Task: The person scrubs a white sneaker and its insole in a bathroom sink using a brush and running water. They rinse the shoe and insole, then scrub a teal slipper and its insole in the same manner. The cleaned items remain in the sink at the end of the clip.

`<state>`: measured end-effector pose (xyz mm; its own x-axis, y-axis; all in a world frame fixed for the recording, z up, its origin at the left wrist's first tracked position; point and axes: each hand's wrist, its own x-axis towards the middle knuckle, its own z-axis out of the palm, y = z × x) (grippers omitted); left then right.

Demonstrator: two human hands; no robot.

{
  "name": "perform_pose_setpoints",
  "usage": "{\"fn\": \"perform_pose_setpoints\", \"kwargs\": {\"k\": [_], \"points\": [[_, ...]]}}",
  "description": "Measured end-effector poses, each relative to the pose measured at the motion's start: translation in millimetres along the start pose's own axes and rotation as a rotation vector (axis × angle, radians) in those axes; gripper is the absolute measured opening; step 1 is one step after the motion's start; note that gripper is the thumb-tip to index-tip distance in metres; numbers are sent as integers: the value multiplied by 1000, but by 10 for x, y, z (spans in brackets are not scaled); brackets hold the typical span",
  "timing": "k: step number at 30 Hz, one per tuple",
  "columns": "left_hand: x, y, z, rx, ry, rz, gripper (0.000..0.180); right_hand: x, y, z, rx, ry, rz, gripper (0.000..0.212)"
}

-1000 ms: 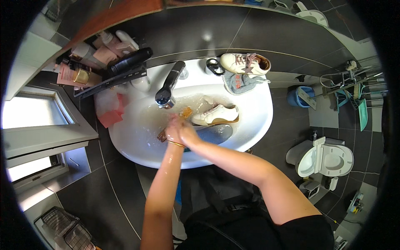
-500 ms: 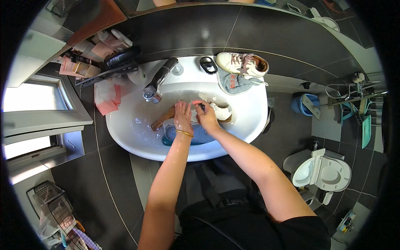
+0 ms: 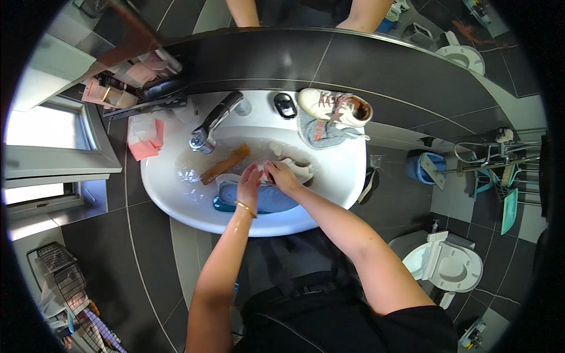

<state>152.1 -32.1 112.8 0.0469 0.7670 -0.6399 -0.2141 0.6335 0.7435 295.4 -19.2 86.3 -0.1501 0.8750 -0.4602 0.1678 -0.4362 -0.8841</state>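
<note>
Both hands meet over the white washbasin (image 3: pixel 159 197), which has water in it. My left hand (image 3: pixel 249 183) is closed, fingers pressed together against something pale between the hands. My right hand (image 3: pixel 282 175) curls round something whose kind its fingers hide. Just beyond my right hand lies a wet white shoe (image 3: pixel 303 169), partly covered. Below the hands is a blue-grey, sole-shaped piece (image 3: pixel 265 200) with a teal edge. To their left, a brown flat bar (image 3: pixel 226 163) lies in the water.
A white lace-up sneaker (image 3: pixel 335 108) and a grey cloth (image 3: pixel 325 134) sit on the basin's back right rim. The faucet (image 3: pixel 206 136) stands at the back left. A black oval object (image 3: pixel 285 106) rests on the rim. A toilet (image 3: pixel 453 265) stands to the right.
My view has shifted slightly. My left hand has drawn back from the brown bar, which now shows fully. My right hand has turned, and the dark thing in its fingers is mostly hidden.
</note>
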Motion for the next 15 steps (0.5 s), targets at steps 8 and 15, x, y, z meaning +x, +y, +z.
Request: {"fn": "perform_pose_setpoints", "kwargs": {"k": [8,15], "points": [[27,-218,-404,74,-1,5,30,-494,-898,-1722,-270,680,-436,32],[113,-338,-284,538,19,212,32,-292,-819,-2342,-1095,801,-261,55]]}}
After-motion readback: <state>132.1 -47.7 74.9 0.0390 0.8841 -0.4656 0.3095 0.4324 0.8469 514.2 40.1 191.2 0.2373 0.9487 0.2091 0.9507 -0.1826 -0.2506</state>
